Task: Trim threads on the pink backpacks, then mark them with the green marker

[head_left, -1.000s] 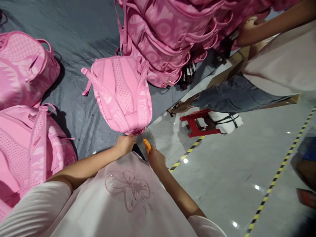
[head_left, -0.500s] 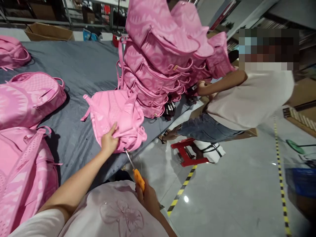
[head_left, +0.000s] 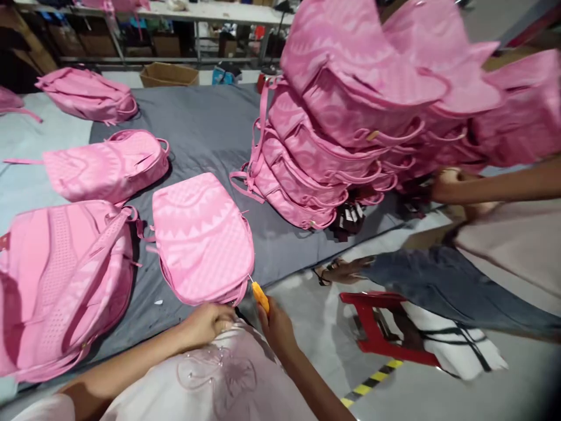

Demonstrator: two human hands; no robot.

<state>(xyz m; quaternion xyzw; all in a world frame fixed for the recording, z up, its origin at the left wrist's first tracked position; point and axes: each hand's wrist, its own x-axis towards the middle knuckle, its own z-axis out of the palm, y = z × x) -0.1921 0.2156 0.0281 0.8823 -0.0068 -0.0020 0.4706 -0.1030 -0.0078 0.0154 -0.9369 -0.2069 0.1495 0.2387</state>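
A small pink backpack (head_left: 201, 234) lies on the grey cloth in front of me, its side with the pale jagged-tooth print facing up. At its near edge my left hand (head_left: 214, 321) has its fingers curled in against the bag. My right hand (head_left: 277, 324) is closed around a tool with an orange handle (head_left: 260, 297). The tool's thin metal tip points up at the bag's lower right corner, by the zipped side and a strap loop. Whether the tip touches the fabric I cannot tell.
More pink backpacks (head_left: 72, 280) lie to the left on the grey-covered table (head_left: 193, 117). A tall stack of pink backpacks (head_left: 324, 134) stands at the right. Beyond it a co-worker's arm (head_left: 495, 187) reaches in, above a red stool (head_left: 372, 327).
The backpack has been turned over from its strap side to its printed side. My left hand has moved down to its near edge. The view has swung left.
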